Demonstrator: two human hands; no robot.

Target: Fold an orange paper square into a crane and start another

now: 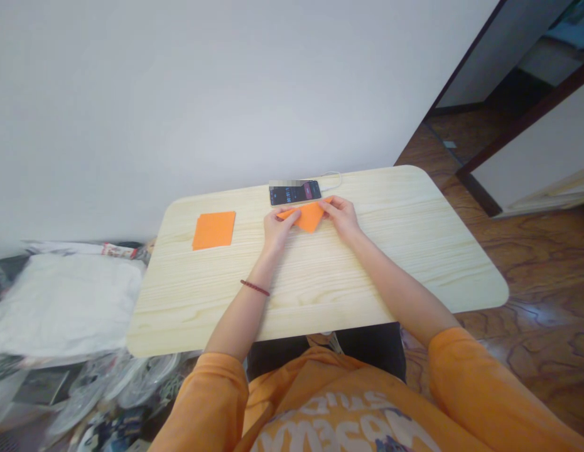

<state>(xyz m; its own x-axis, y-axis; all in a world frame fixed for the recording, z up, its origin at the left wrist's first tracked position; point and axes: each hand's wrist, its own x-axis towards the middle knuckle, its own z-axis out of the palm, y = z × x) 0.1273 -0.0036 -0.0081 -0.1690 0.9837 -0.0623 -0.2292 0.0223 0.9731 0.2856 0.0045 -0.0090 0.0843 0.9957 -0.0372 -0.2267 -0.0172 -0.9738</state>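
Between my two hands is a folded sheet of orange paper [311,218], with one corner pointing down toward me. My left hand [277,229] pinches its left end, thumb on top. At the opposite end, the fingers of my right hand [340,215] are closed on the paper's upper right corner. Just beyond the paper lies a phone [296,194] with a lit screen, a cable plugged into its right end. A small stack of square orange paper [214,230] rests on the table to the left of my left hand.
The pale wood-grain table [315,295] has rounded corners and stands against a white wall [202,94]. A white charging cable [338,177] curls behind the phone. Left of the table are a white cushion-like bundle [66,304] and plastic-wrapped items [132,383]. Wooden floor [546,270] shows at right.
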